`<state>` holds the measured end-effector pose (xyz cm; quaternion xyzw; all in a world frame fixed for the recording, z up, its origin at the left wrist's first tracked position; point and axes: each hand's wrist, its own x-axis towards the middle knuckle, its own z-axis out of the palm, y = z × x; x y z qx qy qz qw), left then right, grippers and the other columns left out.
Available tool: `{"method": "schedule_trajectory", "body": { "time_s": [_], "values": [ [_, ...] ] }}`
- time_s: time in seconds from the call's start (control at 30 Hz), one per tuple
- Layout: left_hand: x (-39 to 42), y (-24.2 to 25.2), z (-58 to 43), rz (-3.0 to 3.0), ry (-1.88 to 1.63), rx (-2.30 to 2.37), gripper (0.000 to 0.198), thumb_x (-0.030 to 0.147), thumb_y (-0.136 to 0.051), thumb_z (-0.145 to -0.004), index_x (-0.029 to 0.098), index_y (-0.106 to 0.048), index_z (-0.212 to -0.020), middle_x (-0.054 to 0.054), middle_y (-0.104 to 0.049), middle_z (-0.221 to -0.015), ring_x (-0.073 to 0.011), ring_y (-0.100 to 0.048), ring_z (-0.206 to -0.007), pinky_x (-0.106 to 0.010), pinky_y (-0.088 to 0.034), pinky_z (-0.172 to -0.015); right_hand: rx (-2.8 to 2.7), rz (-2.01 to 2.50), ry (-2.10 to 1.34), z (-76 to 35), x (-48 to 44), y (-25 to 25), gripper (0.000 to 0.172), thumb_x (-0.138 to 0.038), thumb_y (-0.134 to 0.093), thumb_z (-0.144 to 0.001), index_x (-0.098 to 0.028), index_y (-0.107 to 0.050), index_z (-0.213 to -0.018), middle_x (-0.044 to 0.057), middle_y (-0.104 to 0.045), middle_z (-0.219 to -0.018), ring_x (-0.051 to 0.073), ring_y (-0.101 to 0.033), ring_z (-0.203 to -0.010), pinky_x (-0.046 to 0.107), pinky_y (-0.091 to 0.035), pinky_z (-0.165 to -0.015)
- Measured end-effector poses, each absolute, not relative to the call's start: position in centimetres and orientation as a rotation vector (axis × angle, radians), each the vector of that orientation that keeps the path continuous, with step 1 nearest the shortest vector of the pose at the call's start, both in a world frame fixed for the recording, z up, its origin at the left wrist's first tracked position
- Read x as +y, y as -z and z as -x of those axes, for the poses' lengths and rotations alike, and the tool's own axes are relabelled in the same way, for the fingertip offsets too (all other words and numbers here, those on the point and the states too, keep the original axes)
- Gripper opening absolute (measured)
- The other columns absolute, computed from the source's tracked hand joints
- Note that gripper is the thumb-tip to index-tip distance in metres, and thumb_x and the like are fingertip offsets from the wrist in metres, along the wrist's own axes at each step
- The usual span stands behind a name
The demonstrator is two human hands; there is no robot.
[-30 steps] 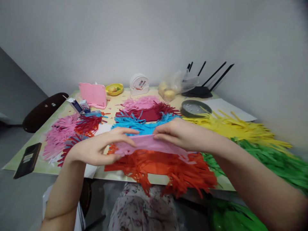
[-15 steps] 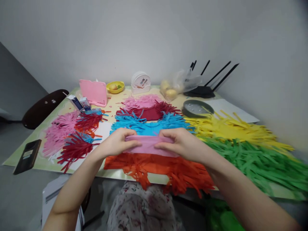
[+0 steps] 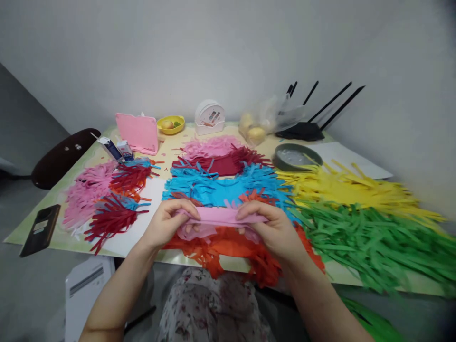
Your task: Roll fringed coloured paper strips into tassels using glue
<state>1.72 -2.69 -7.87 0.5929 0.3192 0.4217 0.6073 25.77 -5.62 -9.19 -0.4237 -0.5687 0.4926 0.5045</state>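
Both my hands grip one folded strip of pink paper [image 3: 221,216] just above the table's near edge. My left hand [image 3: 166,224] pinches its left end and my right hand [image 3: 272,227] pinches its right end, fingers curled over the top. Pink fringe hangs below the strip between my hands. Right under them lies a pile of orange fringed paper [image 3: 228,251] that spills over the table edge. Blue fringed paper [image 3: 221,185] lies just beyond my hands.
Piles of fringed paper cover the table [image 3: 171,151]: green [image 3: 374,237] and yellow [image 3: 356,187] at right, dark red [image 3: 221,164] and pink [image 3: 213,145] behind, mixed pink and red [image 3: 103,194] at left. A phone [image 3: 37,229], pink stand [image 3: 137,133], grey dish [image 3: 297,157] and router [image 3: 302,128] stand around.
My hands have drawn nearer to me and lower with the pink strip, and closer together. The strip now looks folded narrower, and the orange pile has bunched up beneath it.
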Motion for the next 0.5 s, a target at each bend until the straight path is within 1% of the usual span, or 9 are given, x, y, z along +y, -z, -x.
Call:
{"method": "schedule_trajectory", "body": {
  "time_s": [0.1,0.2,0.27,0.33,0.43,0.47,0.5],
  "values": [
    [-2.8,8.3,-1.6,-1.385,-1.016,0.659,0.023,0.033,-0.063,-0.085,0.013,-0.069,-0.074,-0.001,-0.059,-0.06,-0.0112,-0.055,-0.054,-0.023,-0.042,-0.057,-1.363,0.927,-1.184,-25.4,-5.7,9.5,0.014,-0.012,-0.059,-0.075,-0.02,-0.068,-0.068,-0.001,-0.061,-0.06,0.012,-0.056,-0.056,0.023,-0.043,-0.054],
    [-2.8,8.5,-1.4,-1.407,-1.023,0.668,0.02,0.029,-0.061,-0.086,0.014,-0.067,-0.075,-0.002,-0.061,-0.064,-0.0114,-0.055,-0.058,-0.023,-0.042,-0.061,-1.399,0.872,-1.152,-25.3,-5.7,9.4,0.016,-0.012,-0.057,-0.077,-0.021,-0.067,-0.068,-0.001,-0.06,-0.06,0.012,-0.056,-0.059,0.024,-0.045,-0.06],
    [-2.9,8.5,-1.5,-1.452,-1.01,0.679,0.021,0.03,-0.058,-0.087,0.014,-0.065,-0.076,-0.003,-0.064,-0.07,-0.0123,-0.055,-0.062,-0.024,-0.041,-0.062,-1.45,0.875,-1.109,-25.4,-5.6,9.3,0.016,-0.014,-0.057,-0.079,-0.021,-0.068,-0.069,0.0,-0.061,-0.063,0.013,-0.057,-0.062,0.025,-0.045,-0.062],
    [-3.1,8.3,-1.8,-1.547,-1.002,0.744,0.024,0.033,-0.059,-0.087,0.015,-0.062,-0.072,-0.004,-0.065,-0.072,-0.0133,-0.056,-0.066,-0.024,-0.041,-0.064,-1.505,0.876,-1.082,-25.7,-5.5,9.2,0.016,-0.019,-0.056,-0.081,-0.021,-0.069,-0.072,0.002,-0.063,-0.068,0.016,-0.058,-0.067,0.027,-0.046,-0.064],
    [-3.5,8.1,-2.4,-1.741,-1.058,0.95,0.035,0.031,-0.063,-0.085,0.016,-0.049,-0.057,-0.001,-0.058,-0.061,-0.0114,-0.052,-0.061,-0.023,-0.039,-0.061,-1.558,0.851,-1.077,-25.8,-5.4,9.0,0.023,-0.031,-0.053,-0.085,-0.019,-0.069,-0.073,0.004,-0.064,-0.069,0.018,-0.058,-0.068,0.029,-0.047,-0.067],
    [-3.6,8.1,-2.6,-1.804,-1.084,1.012,0.037,0.03,-0.065,-0.084,0.017,-0.045,-0.055,0.001,-0.055,-0.057,-0.0103,-0.049,-0.057,-0.022,-0.037,-0.058,-1.573,0.878,-1.057,-25.8,-5.4,8.9,0.023,-0.032,-0.054,-0.085,-0.019,-0.067,-0.071,0.003,-0.063,-0.068,0.018,-0.058,-0.067,0.029,-0.047,-0.066],
    [-3.7,8.1,-2.7,-1.865,-1.105,1.055,0.035,0.029,-0.066,-0.083,0.017,-0.046,-0.056,0.002,-0.054,-0.057,-0.0096,-0.048,-0.055,-0.021,-0.036,-0.056,-1.593,0.935,-1.019,-25.8,-5.5,8.8,0.021,-0.033,-0.056,-0.085,-0.019,-0.065,-0.071,0.003,-0.063,-0.068,0.017,-0.057,-0.066,0.028,-0.047,-0.066]
  ]
}}
